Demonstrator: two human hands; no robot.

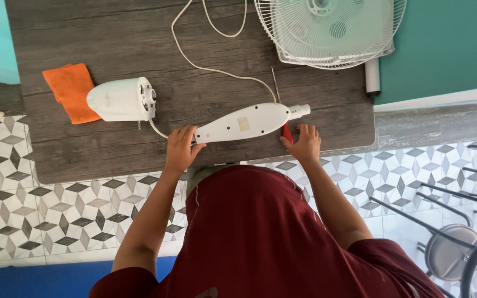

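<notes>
Bracing step, seemingly: clasps stand (245,122) end in left hand (182,148), lays right hand (305,142) open against screwdriver (286,132); calls next for closing on that tool.

The person wore a dark red short-sleeved shirt, its cloth filling the near middle of the view and creased in soft folds. Both sleeves ended above the elbows, leaving the forearms bare. The left hand (181,148) and the right hand (303,143) were bare too: no gloves, rings or watch showed.
</notes>
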